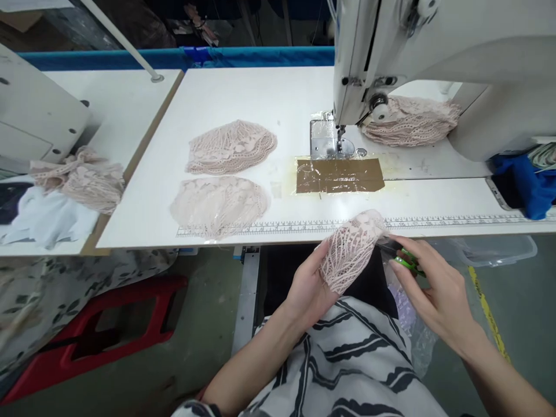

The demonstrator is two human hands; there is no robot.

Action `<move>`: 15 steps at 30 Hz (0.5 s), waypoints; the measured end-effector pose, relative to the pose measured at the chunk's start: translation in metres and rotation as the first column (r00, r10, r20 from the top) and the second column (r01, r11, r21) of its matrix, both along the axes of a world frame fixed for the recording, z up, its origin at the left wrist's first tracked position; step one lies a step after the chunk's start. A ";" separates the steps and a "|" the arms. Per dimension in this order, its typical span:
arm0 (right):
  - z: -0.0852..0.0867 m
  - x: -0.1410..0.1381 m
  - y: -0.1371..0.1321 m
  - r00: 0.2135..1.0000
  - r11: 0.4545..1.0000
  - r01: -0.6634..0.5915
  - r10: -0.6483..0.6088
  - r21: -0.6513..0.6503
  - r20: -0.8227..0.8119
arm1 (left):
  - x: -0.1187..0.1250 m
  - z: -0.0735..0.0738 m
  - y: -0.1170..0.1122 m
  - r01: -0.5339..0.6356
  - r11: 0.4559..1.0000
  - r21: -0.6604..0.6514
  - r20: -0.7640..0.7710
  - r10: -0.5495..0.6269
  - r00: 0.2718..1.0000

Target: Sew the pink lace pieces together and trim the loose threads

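Note:
My left hand grips a pale pink lace piece, thumb on top, just off the table's front edge above my lap. Closed around small thread snips with green handles, my right hand keeps the dark blades at the lace's right end. Whether the blades are parted there I cannot tell. On the white table to the left lie two more lace pieces, a scalloped one behind and a paler one in front.
A sewing machine stands on the right of the table, its needle over a metal plate. Behind it sits a lace stack. Brown tape and a printed ruler mark the tabletop. At right are a phone and blue cloth.

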State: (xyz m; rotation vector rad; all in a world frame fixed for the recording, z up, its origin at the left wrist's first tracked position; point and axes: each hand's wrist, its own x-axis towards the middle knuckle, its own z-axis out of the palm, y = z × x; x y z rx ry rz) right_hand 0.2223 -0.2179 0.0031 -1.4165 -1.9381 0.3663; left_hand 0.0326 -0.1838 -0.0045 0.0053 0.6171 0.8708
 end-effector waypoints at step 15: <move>-0.024 -0.051 -0.013 0.959 0.969 -0.206 0.227 0.134 -0.170 | 0.007 0.001 -0.003 0.151 0.988 -0.020 -0.092 -0.153 0.984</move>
